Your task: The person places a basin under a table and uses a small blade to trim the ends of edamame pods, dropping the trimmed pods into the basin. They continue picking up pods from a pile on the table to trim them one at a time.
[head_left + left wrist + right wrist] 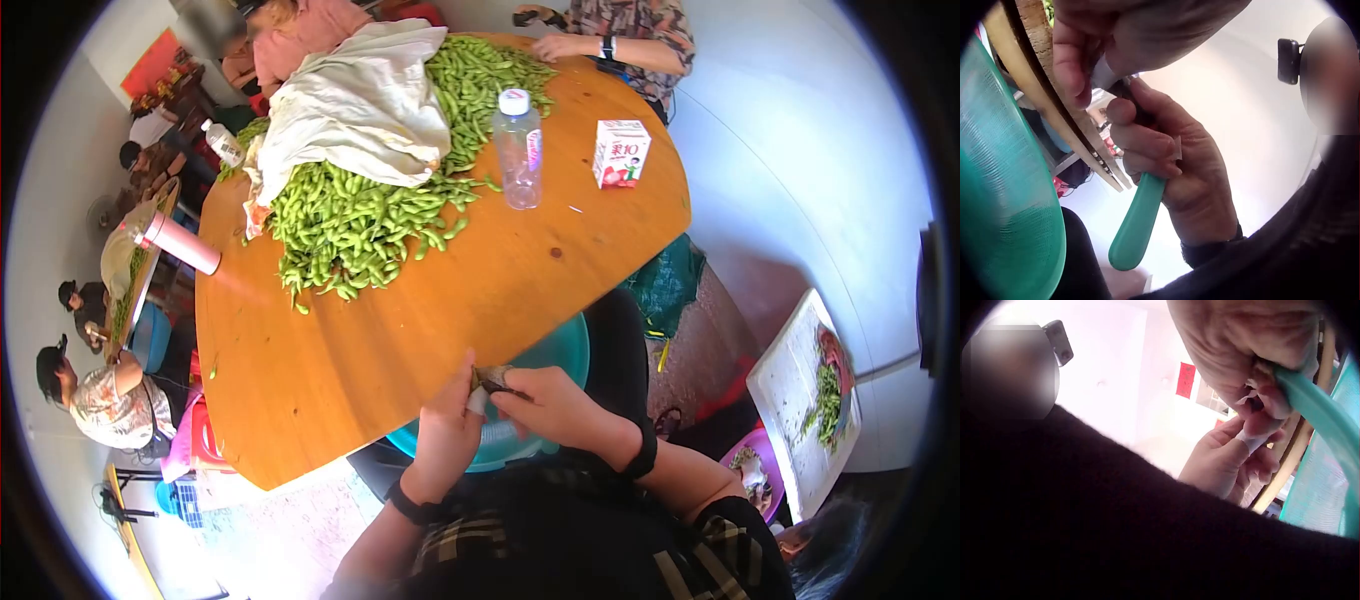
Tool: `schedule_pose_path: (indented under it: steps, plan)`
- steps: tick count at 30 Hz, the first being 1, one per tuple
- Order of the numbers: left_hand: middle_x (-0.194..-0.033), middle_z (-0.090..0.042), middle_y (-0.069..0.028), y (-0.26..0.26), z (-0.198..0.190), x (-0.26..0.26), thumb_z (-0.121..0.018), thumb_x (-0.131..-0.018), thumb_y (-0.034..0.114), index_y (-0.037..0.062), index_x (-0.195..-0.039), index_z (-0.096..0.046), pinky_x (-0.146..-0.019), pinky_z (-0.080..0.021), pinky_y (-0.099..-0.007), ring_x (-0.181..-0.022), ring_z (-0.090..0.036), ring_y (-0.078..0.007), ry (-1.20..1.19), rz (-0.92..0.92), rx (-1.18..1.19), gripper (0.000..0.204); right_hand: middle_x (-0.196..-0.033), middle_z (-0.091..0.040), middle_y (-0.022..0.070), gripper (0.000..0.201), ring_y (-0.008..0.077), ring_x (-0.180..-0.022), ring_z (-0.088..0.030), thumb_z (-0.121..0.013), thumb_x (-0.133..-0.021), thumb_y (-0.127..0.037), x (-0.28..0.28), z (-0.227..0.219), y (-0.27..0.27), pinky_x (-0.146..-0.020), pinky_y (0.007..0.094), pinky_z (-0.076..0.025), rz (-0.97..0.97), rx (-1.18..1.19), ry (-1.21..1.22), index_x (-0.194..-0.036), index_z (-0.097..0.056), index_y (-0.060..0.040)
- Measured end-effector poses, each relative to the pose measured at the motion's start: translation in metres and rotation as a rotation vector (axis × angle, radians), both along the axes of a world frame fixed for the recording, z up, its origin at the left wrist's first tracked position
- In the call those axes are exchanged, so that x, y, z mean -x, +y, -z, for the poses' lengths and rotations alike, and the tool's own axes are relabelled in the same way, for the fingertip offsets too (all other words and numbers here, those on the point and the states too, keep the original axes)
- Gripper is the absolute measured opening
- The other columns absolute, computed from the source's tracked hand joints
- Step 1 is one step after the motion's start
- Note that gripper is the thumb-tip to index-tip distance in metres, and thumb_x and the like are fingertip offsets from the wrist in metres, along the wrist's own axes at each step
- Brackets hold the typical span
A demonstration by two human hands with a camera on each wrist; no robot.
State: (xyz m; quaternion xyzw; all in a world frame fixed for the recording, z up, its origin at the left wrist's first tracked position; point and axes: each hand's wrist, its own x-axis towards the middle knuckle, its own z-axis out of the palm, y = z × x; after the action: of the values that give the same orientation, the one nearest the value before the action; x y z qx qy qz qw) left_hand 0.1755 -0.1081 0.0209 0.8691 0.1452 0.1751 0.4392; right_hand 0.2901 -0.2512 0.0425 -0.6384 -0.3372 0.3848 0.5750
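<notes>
Over the table's near edge, my right hand (545, 402) grips a green-handled tool (1138, 225), its handle sticking out below the curled fingers in the left wrist view. The tool's greyish metal end (494, 379) points toward my left hand (450, 425). Thumb and finger of the left hand pinch a small green soybean pod (475, 382), mostly hidden by the fingers. A white wrap (1104, 74) covers one left finger. Beneath both hands sits a teal mesh basket (570, 350). Ahead on the table, green soybean pods (345, 230) lie heaped, partly under a pale cloth (355, 105).
On the wooden table (480, 300) stand a clear bottle (518, 160), a red-and-white carton (620, 155) and a pink flask (180, 243). People sit across it and at another table on the left. A white tray (785, 400) with pods and a purple basin (765, 450) are at the right.
</notes>
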Motion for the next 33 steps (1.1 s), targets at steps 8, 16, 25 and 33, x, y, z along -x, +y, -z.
schedule_pose_path:
  steps: [8,16,25,33]
  plan:
    - [-0.090,-0.067,-0.0170,0.001,-0.003,0.000,-0.057,-0.092,-0.004,-0.0037,-0.137,-0.053,-0.060,-0.055,-0.0322,-0.064,-0.068,-0.0219,-0.007,-0.047,0.071,0.045,-0.066,-0.056,0.0076,0.015,0.0120,-0.054,-0.050,-0.057,-0.096,-0.008,0.008,-0.001,0.008,-0.051,0.0287,-0.040,0.054,-0.006,-0.005,-0.085,-0.054,0.0014]
    - [-0.088,-0.068,-0.0176,0.002,-0.004,-0.005,-0.057,-0.093,-0.003,-0.0036,-0.136,-0.053,-0.059,-0.056,-0.0314,-0.063,-0.069,-0.0211,-0.020,-0.035,0.116,0.043,-0.073,-0.055,0.0099,0.009,0.0123,-0.066,-0.048,-0.057,-0.095,-0.007,0.009,0.006,0.015,-0.060,0.0310,-0.042,0.150,-0.132,-0.228,-0.099,-0.057,0.0016]
    - [-0.091,-0.068,-0.0058,0.023,-0.012,0.006,-0.052,-0.100,0.004,0.0013,-0.143,-0.049,-0.066,-0.055,-0.0274,-0.069,-0.065,-0.0132,0.071,0.176,0.588,0.042,-0.072,-0.053,-0.0023,0.007,0.0059,-0.064,-0.047,-0.055,-0.098,-0.009,0.000,0.010,0.010,-0.056,0.0246,-0.038,0.030,-0.023,0.178,-0.101,-0.058,-0.0046]
    - [-0.107,-0.066,-0.0087,0.024,-0.002,0.009,-0.047,-0.104,0.011,0.0016,-0.144,-0.046,-0.072,-0.054,-0.0289,-0.076,-0.065,-0.0146,0.063,0.224,1.193,0.041,-0.072,-0.053,-0.0031,0.011,0.0061,-0.059,-0.047,-0.055,-0.097,-0.013,-0.012,-0.006,-0.004,-0.052,0.0245,-0.037,-0.043,0.114,0.454,-0.103,-0.060,-0.0047]
